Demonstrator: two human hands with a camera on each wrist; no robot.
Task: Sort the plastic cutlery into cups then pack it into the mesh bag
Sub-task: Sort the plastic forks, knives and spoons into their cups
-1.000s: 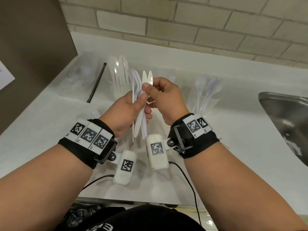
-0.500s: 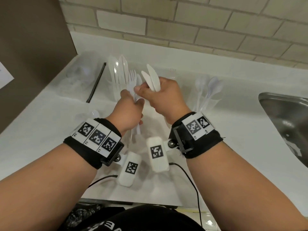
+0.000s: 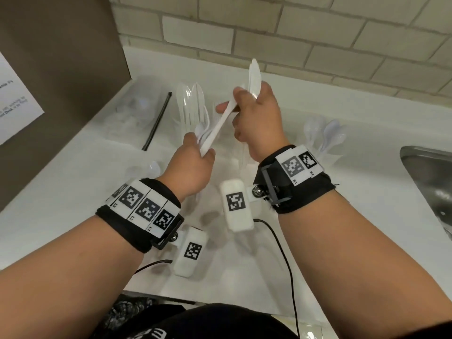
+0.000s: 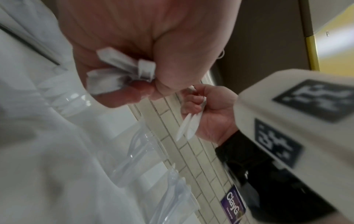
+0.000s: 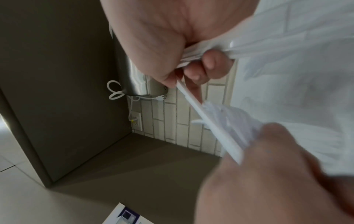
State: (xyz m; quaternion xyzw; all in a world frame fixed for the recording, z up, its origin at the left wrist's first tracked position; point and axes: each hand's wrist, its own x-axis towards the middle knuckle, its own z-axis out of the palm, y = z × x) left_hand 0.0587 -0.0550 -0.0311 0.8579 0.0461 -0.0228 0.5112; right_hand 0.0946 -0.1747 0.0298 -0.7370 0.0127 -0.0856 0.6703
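Since half second ago, we are lifting right hand [image 3: 256, 118] higher, drawing one knife [image 3: 215, 129] out of mixed bundle [image 3: 201, 137]. Left hand [image 3: 193, 165] is clenching bundle low over white counter [image 3: 73, 182], steadying it for pull. Right is also gripping two knives [image 3: 253, 77] upright, likely collecting them for knife cup [image 3: 190, 106] behind. Spoon cup [image 3: 322, 138] is standing far right.

Clear plastic cup of forks [image 3: 193, 106] left, clear plastic cup of spoons [image 3: 324, 138] right on white desk [image 3: 73, 182]; steel sink [image 3: 430, 182] far right; hands between cups.
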